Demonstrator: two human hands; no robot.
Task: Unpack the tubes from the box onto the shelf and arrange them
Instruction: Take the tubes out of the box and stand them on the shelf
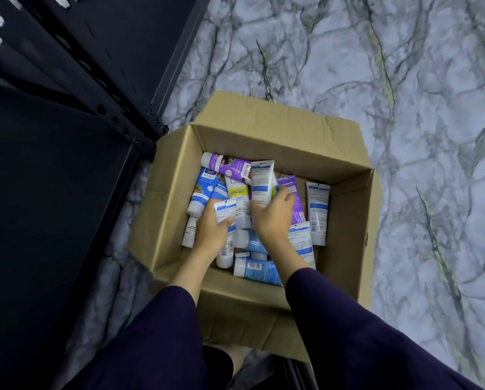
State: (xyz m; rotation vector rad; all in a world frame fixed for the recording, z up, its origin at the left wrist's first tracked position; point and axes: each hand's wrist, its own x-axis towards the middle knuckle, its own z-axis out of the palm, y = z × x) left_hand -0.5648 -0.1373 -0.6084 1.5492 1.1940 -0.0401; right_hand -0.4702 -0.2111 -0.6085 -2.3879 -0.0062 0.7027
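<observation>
Two tubes (pixel 262 182) half-hidden under left hand (pixel 211 230), right hand (pixel 272 218).

A marbled grey-white floor (pixel 404 108) carries an open cardboard box (pixel 345 220), flaps spread, directly beneath the left hand (pixel 211 232) and right hand (pixel 272 218). A dark metal shelf (pixel 52 164) stands on it left of the left hand, its corner post touching the box's flap.

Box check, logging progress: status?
Left hand and right hand each grip a tube. Box still full. Nothing blocking.
</observation>
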